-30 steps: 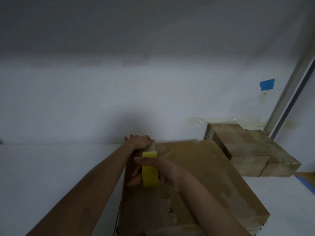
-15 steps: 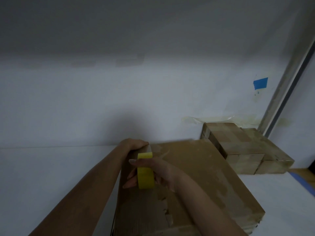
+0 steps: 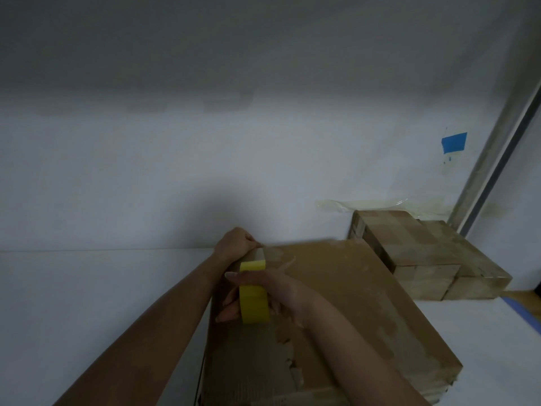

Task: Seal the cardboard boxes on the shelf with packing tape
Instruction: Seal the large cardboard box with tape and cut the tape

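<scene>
The left hand [image 3: 237, 244], fingers curled, pins the clear tape strip [image 3: 262, 254] to the far edge of the large brown cardboard box [image 3: 351, 303] on the white shelf [image 3: 102, 288] — the right hand [image 3: 281, 291] grips the yellow tape roll [image 3: 254, 300] nearer the camera. Should that pinned end slip as the roll pulls back, the strip could lift or wrinkle.

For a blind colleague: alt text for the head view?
The right hand holds a yellow tape roll over a cardboard box while the left hand pins the tape end at its far edge. Smaller boxes sit behind.
</scene>
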